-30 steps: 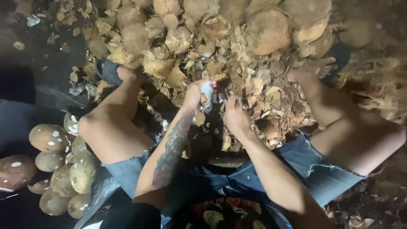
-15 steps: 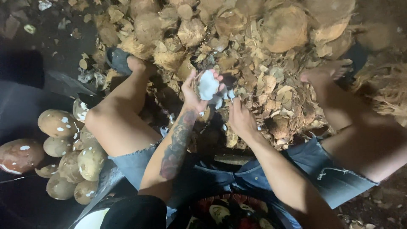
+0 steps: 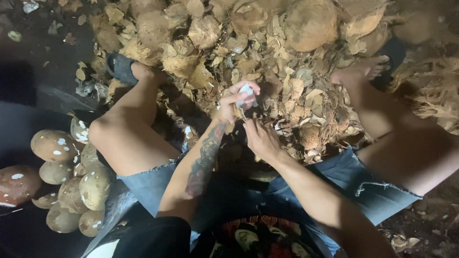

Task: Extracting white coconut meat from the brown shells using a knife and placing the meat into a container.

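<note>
Seated person, knees apart, bare legs and denim shorts framing the work. Left hand (image 3: 234,102) raised over the heap, fingers (image 3: 248,90) curled tight around a small white piece of coconut (image 3: 246,91), thumb and fingertips pinching it from both sides. Right hand (image 3: 258,136) just below and beside it, knuckles toward the camera; fingers folded inward, whether they grip anything cannot be told. Both hands sit between the knees, above a thick pile of brown husk scraps (image 3: 267,62) with whole husked coconuts (image 3: 311,24) at its far edge. Peeled pale coconuts (image 3: 71,177) are heaped at the person's left thigh. Sandalled foot (image 3: 124,69) rests on the dark floor.
</note>
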